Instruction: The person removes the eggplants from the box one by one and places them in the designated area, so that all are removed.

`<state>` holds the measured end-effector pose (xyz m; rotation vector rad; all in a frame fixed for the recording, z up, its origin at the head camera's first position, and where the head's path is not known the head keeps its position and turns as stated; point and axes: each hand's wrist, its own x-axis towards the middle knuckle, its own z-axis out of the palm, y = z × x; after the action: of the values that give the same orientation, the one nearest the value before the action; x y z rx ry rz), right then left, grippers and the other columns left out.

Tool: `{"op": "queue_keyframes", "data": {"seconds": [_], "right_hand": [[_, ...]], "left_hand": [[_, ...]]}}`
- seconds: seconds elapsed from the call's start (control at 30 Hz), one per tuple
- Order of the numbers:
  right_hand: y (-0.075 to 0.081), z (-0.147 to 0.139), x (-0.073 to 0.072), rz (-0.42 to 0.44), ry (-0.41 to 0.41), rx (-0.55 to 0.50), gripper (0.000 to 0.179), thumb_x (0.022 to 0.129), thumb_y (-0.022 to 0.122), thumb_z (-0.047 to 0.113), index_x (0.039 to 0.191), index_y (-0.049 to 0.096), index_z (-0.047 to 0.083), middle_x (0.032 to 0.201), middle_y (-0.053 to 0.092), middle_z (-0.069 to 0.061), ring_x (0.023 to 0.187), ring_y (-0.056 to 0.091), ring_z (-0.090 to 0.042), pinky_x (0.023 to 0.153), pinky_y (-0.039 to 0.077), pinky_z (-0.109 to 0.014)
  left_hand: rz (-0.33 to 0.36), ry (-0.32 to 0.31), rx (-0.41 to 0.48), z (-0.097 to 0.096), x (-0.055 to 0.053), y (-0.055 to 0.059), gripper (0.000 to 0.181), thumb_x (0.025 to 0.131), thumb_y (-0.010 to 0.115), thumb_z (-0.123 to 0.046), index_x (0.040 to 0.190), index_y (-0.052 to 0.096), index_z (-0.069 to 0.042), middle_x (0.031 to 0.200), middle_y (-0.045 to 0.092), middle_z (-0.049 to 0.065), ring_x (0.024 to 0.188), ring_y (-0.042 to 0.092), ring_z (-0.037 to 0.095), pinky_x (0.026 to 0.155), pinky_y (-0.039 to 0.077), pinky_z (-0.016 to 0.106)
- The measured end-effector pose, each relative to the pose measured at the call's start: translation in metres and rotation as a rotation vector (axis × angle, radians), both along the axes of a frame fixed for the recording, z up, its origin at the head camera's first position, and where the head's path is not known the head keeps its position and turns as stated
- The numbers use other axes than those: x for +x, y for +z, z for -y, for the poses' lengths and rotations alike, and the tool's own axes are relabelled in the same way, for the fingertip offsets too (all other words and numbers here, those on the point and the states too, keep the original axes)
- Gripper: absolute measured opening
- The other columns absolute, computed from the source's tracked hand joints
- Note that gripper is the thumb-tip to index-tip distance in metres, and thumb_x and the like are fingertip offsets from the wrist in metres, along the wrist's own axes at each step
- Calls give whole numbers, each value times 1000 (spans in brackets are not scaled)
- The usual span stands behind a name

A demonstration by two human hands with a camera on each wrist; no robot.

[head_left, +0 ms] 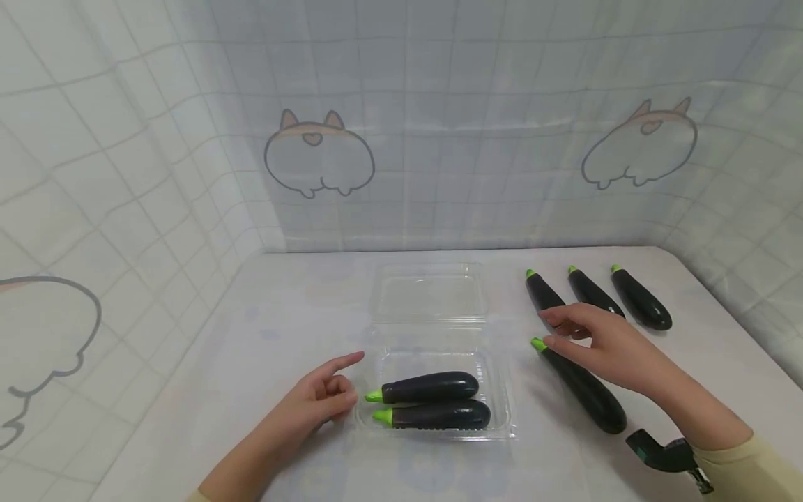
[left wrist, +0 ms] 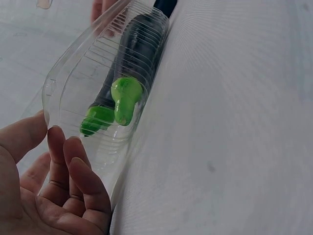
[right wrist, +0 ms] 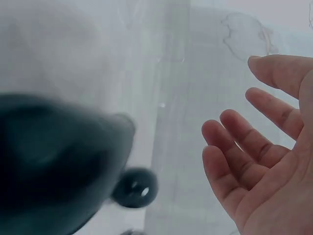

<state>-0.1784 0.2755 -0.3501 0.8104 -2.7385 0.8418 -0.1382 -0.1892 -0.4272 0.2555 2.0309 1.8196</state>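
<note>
A clear hinged plastic box (head_left: pixel 498 418) stands with its lid laid back, and two dark eggplants (head_left: pixel 433 387) with bright green stems lie side by side in its base. At the box's left edge, my left hand (head_left: pixel 314 401) pinches the rim between thumb and fingertips, as the left wrist view shows; its index finger sticks out in the head view. My right hand (head_left: pixel 605 341) hovers above the stem end of a loose eggplant (head_left: pixel 592 394). Its fingers (right wrist: pixel 234 142) are loosely bent and spread, holding nothing in the right wrist view.
Three more eggplants (head_left: pixel 641 298) lie in a row at the back right of the white table (head_left: pixel 301 293). The clear lid (head_left: pixel 429 296) rests behind the base. A patterned cloth (head_left: pixel 439 139) rises at the back and sides. A black device (head_left: pixel 665 453) sits by the right wrist.
</note>
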Motion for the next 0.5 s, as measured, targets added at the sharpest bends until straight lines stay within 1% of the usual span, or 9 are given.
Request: {"op": "queue_keyframes", "data": {"seconds": [0.1, 0.2, 0.33, 0.5], "right_hand": [[9, 12, -5, 24, 25, 18, 36, 94, 70, 33, 126, 65, 18, 117, 65, 7, 96, 63, -7, 82, 53, -32], [13, 25, -12, 43, 49, 35, 37, 94, 70, 34, 127, 65, 19, 118, 65, 5, 98, 64, -9, 82, 53, -36], [14, 43, -21, 60, 108, 56, 39, 94, 69, 35, 128, 64, 18, 120, 64, 5, 102, 64, -11, 84, 53, -36], [14, 64, -29, 80, 191, 66, 42, 94, 69, 36, 130, 63, 17, 123, 63, 6, 103, 64, -13, 84, 53, -37]], "left_hand": [[1, -3, 8, 0, 0, 0, 65, 96, 66, -15, 153, 36, -14, 90, 56, 8, 71, 50, 15, 63, 42, 24], [1, -5, 16, 0, 0, 0, 65, 96, 67, -15, 153, 36, -14, 91, 56, 8, 71, 50, 15, 64, 43, 24], [12, -1, 20, 0, 0, 1, 64, 96, 66, -15, 153, 36, -14, 91, 56, 8, 72, 50, 15, 64, 43, 24], [21, 5, 21, 0, 0, 0, 64, 96, 66, -13, 153, 36, -13, 91, 57, 7, 72, 50, 15, 64, 43, 24]]}}
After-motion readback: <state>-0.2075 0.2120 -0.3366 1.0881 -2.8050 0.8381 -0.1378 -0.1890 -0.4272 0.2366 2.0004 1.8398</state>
